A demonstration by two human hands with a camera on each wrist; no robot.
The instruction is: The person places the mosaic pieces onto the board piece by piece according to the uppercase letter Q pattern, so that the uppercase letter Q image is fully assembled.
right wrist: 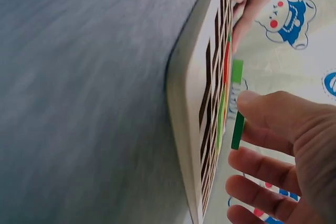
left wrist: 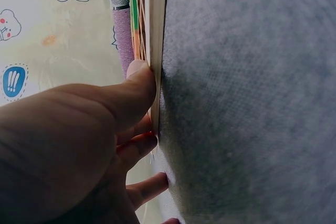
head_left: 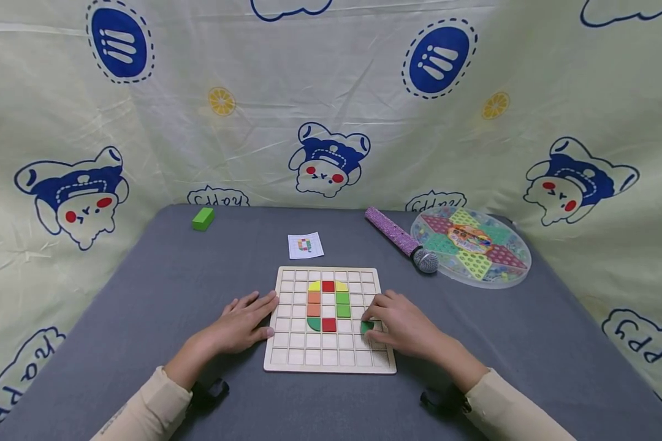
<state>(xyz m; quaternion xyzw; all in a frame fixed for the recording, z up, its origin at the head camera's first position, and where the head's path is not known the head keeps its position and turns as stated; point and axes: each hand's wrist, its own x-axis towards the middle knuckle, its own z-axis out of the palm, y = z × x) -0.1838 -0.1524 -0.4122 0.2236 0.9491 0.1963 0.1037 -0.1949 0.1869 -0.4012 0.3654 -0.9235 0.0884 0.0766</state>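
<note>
A wooden grid board (head_left: 295, 361) lies on the table, with yellow, red, orange, light green and dark green tiles forming a ring in its cells. My right hand (head_left: 405, 324) is over the board's right side and pinches a dark green tile (right wrist: 238, 130) between thumb and finger, raised off the grid in the right wrist view. At the board's left edge rests my left hand (head_left: 239, 324), its fingers fairly straight and spread, thumb and fingertips against the rim. A dark green quarter-round tile (head_left: 314, 324) fills the ring's lower left corner, beside a red square tile (head_left: 328, 324).
Behind the board lies a small printed card (head_left: 306, 245) with a coloured ring pattern. A purple glittery microphone (head_left: 393, 233) leans toward a round clear box (head_left: 485, 278) at the back right. One green block (head_left: 203, 219) sits at the back left of the grey tablecloth (head_left: 243, 245).
</note>
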